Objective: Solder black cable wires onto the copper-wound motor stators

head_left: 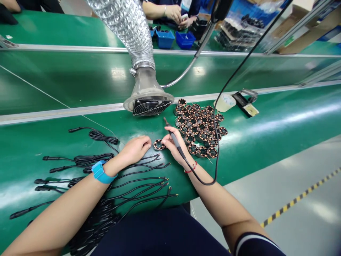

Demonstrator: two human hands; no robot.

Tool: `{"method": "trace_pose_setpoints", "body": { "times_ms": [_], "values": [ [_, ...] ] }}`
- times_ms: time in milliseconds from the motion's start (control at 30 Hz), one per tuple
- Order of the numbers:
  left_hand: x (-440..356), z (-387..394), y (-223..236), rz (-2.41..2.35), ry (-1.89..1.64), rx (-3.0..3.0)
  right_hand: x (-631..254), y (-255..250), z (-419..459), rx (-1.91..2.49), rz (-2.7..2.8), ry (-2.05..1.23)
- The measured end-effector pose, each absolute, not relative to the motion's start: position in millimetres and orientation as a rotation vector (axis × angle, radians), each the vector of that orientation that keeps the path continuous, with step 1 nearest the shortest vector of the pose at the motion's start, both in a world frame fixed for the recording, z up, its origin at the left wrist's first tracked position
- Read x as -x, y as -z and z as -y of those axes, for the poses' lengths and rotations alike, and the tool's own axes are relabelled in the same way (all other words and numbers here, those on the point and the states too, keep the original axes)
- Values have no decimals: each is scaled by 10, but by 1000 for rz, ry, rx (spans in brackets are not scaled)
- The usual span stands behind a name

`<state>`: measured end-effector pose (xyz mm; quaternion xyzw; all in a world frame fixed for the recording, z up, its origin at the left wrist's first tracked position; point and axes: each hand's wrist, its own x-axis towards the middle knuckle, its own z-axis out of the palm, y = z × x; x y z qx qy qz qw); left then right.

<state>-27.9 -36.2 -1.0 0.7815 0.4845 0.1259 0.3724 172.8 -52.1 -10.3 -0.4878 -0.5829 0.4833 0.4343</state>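
1. Counting first, from my end of the feed: one soldering iron [174, 138], one copper-wound ring [157, 147] between the hands, and about two dozen more wound rings [203, 136] bunched to the right (they overlap, so I can't get an exact number).
2. On the left I get at least six black plug ends on the cables [93, 159]; the pile nearest the body is too tangled to count.
3. The iron slants: tip up and a bit left, away from the body, toward the fan hood [149, 90]. Its long axis runs back down to the right, cord trailing off the handle.
4. That single ring sits just left of the right fingertips, open face mostly up. Can't tell if it's resting or slightly lifted.
5. My right hand [172, 148] has its fingers closed round the iron's handle, fingertips at the ring's edge too. My left hand [134, 151] has its fingers curled in just beside the ring; whether they're pinching anything, I can't tell.
6. Surface is a shiny green tabletop [255, 137], with a sponge holder [247, 105] at the back.
7. Across from me, a co-worker's hands [174, 14] are busy behind two blue bins [165, 40]. Grey floor [301, 213] lower right, yellow-and-black tape on it.
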Motion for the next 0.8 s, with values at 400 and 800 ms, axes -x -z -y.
{"method": "trace_pose_setpoints", "body": {
  "times_ms": [400, 800],
  "values": [
    [393, 318, -115, -1203, -334, -1925, -1734, 57, 757, 1365, 1433, -944],
    [214, 315, -167, -1086, -504, -1539, -1597, 141, 802, 1281, 1861, -690]
  ]
}}
